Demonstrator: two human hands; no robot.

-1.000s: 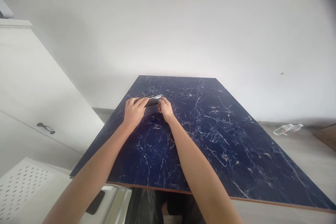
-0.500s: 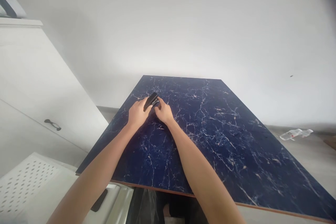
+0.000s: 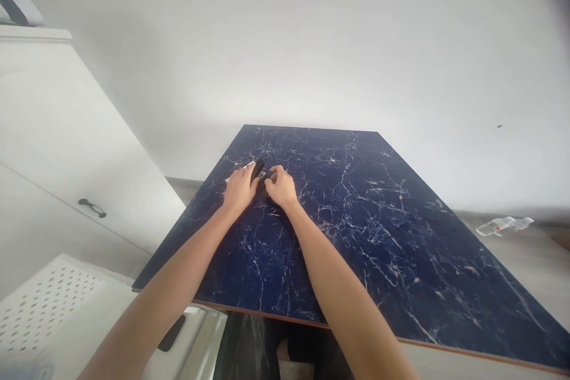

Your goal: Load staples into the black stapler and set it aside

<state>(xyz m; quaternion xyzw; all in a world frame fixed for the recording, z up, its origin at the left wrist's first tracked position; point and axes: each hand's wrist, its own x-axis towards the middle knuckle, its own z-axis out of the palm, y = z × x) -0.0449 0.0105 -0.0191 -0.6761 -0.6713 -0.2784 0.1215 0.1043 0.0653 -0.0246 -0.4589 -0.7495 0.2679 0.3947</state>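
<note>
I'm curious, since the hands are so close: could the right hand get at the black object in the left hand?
Probably yes: the right hand is close beside the exposed end of the black object, with nothing visible between them. The left hand covers much of the rest.

The left hand [image 3: 239, 189] and right hand [image 3: 281, 187] are ungloved. Behind each hand, the left forearm [image 3: 176, 282] and right forearm [image 3: 332, 279] are bare, thickening with distance from it. Below the hands, dark clothing [image 3: 328, 357] shows, its cut unclear
</note>
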